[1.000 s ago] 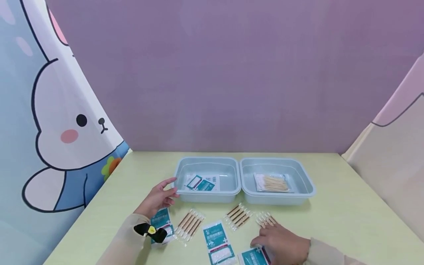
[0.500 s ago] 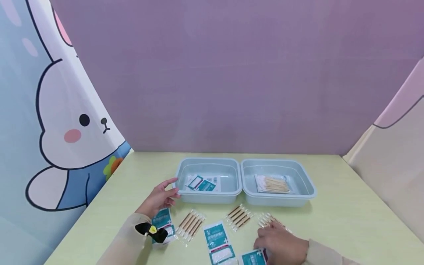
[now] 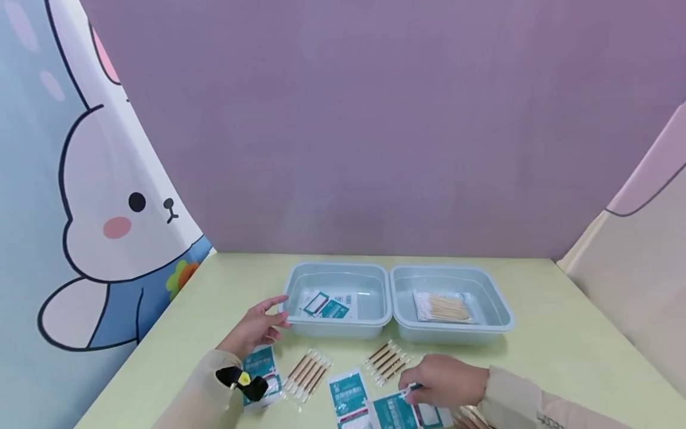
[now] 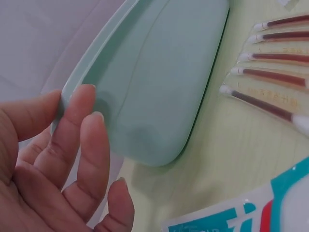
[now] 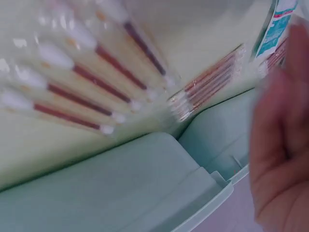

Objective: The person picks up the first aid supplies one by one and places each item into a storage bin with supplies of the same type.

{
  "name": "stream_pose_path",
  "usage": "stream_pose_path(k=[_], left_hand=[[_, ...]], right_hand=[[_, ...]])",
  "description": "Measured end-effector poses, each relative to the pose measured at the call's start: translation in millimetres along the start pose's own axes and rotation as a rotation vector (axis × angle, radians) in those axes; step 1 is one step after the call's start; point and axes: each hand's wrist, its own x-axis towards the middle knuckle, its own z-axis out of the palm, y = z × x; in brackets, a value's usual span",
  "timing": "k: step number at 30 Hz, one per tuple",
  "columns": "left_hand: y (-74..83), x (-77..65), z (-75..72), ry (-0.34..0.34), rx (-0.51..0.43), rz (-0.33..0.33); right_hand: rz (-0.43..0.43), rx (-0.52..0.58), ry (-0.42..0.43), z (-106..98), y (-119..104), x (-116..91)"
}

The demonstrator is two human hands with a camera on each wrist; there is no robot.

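Note:
My left hand (image 3: 254,330) pinches the left rim of a pale blue plastic bin (image 3: 343,329), thumb and index finger at the edge in the left wrist view. In that bin lies a teal-and-white packet (image 3: 334,309). My right hand (image 3: 449,381) pinches another teal-and-white packet (image 3: 393,412) by its upper edge, overlapping the middle packet (image 3: 348,394) in the head view. A third packet (image 3: 261,364) lies below my left wrist. Clear sleeves of brown-stick cotton swabs (image 3: 308,374) lie between; one sleeve (image 3: 470,417) is partly hidden under the right wrist.
A second pale blue bin (image 3: 461,335) stands against the first and holds a bag of wooden-stick cotton swabs (image 3: 445,307). More brown-stick swabs (image 3: 387,362) lie in front of the bins. A purple backdrop (image 3: 375,131) rises behind the table (image 3: 546,333).
My right hand has drawn the packet left, over the middle packet, uncovering more of its printed face. The left hand keeps its place on the bin rim. The head view has tilted slightly.

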Motion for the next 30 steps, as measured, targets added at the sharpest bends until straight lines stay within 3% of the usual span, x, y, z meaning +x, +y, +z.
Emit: stream_pose_path(k=[5, 8, 13, 19, 23, 30], left_hand=[[-5.9, -7.4, 2.5, 0.004, 0.012, 0.003], [-1.4, -8.2, 4.1, 0.0, 0.031, 0.006], [3.4, -3.9, 9.3, -0.016, 0.063, 0.019], [2.2, -3.8, 14.8, -0.011, 0.063, 0.009], [2.9, -2.9, 13.4, -0.01, 0.051, 0.012], [1.8, -3.4, 6.9, 0.03, 0.065, -0.007]], right_hand=[[0.059, 0.077, 0.136, -7, -2, 9], [0.08, 0.218, 0.206, -18, 1, 14], [0.196, 0.396, 0.253, -37, 5, 15], [0.244, 0.39, 0.325, -50, 13, 19], [0.259, 0.363, 0.38, -58, 17, 33], [0.279, 0.332, 0.399, -71, 23, 56]])
